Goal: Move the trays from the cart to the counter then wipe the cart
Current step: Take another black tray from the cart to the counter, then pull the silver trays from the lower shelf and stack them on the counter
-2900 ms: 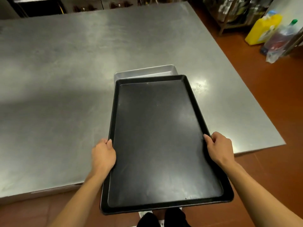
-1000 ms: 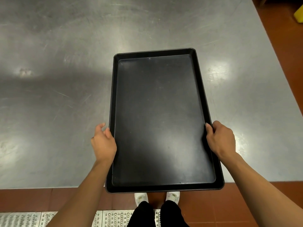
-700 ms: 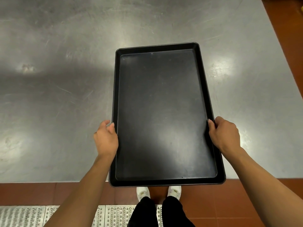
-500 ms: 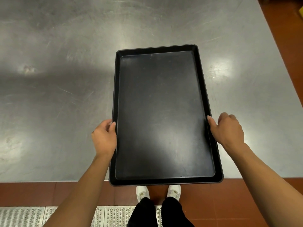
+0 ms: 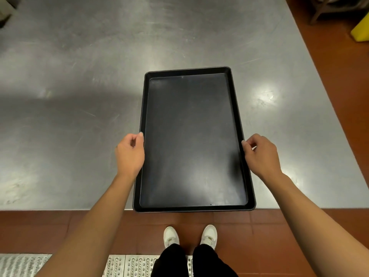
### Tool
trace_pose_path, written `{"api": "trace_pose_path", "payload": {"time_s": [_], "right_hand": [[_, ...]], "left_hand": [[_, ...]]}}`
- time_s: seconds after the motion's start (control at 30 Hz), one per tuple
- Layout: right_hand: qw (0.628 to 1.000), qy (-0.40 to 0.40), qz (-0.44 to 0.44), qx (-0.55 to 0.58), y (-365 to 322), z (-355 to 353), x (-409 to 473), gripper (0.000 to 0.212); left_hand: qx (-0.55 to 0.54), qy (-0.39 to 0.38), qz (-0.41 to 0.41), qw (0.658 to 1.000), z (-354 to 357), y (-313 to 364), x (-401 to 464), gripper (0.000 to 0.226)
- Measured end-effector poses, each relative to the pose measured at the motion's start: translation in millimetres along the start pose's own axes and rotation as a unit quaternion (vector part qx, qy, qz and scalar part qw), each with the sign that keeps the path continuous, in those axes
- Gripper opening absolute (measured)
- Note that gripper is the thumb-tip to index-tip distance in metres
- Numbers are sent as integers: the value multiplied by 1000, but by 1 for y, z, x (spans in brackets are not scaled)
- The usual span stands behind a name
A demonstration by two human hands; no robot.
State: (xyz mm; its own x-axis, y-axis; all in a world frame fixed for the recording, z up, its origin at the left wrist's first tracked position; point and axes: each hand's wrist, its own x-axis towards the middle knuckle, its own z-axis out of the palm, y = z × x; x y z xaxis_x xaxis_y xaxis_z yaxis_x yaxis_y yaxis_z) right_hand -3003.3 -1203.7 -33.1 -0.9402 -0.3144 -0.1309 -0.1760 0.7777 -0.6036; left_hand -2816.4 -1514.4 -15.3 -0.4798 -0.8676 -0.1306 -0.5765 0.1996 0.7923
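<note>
A black rectangular tray (image 5: 191,140) lies flat on the steel counter (image 5: 69,116), its near short edge slightly over the counter's front edge. My left hand (image 5: 129,152) is beside the tray's left rim, thumb tip touching it, fingers loosely curled. My right hand (image 5: 261,154) is beside the right rim, fingertips just at the rim and curled loosely. Neither hand grips the tray. The cart is out of view.
The counter stretches far to the left and back. Red floor tiles (image 5: 279,236) run along its front and right side. A yellow container (image 5: 360,33) stands on the floor at the far right. A studded metal floor plate (image 5: 24,264) lies at lower left.
The tray was carried over the counter and set down. Both hands have loosened from gripping its long rims and now sit beside them.
</note>
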Motion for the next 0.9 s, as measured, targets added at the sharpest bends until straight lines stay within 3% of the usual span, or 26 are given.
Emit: {"api": "trace_pose_path", "payload": {"time_s": [0.2,0.37,0.53,0.73,0.9], "right_hand": [[993,-76,-36,79,-34,-6,-11,27],[980,-137,-95,110,-86,6,-15,36],[954,-214,-157,139,-150,34,-44,27],[889,-316,-265,197,-254,70,-129,25],[790,-424,-364,252,-330,88,-256,35]], "left_hand": [[-41,9,0,999,-26,2,-23,21],[-55,72,-15,996,-66,-17,-46,18],[-87,155,-44,983,-132,-39,-84,17],[-151,268,-42,951,-247,-52,-163,22],[-150,384,-37,911,-345,-66,-272,27]]}}
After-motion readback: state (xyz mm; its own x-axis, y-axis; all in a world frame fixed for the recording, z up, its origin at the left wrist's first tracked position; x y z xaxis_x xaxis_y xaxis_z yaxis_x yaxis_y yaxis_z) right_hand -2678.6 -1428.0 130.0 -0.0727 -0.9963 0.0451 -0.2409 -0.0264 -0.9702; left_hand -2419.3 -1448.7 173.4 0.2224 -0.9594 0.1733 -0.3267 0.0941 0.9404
